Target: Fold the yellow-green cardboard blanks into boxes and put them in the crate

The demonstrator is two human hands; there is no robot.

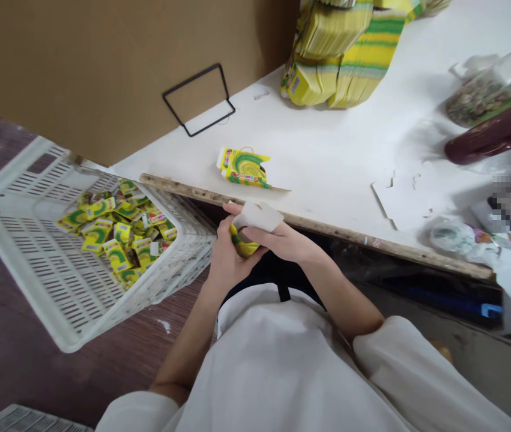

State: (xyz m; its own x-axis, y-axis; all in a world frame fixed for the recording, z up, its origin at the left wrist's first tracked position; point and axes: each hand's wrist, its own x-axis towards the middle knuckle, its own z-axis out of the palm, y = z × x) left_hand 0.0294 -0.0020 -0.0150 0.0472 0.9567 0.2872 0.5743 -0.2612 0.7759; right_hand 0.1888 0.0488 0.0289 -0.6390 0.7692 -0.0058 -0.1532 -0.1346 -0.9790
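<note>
Bordering a brown panel (pixel 115 66) and a white crate (pixel 21 274) of yellow cartons (pixel 113 255) above a reddish-brown floor (pixel 12 369), the white tabletop (pixel 327 174) is edged with wood (pixel 349 236), before which a flapped carton (pixel 260 216) is grasped by the fingers of the left hand (pixel 226 257) and right hand (pixel 284 241).

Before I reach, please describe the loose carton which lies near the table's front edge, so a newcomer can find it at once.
On the white table, find the wooden front edge, right of the white crate. Just behind that edge lies a yellow-green carton. Unlike the stacked cartons farther back, it lies singly.
</note>
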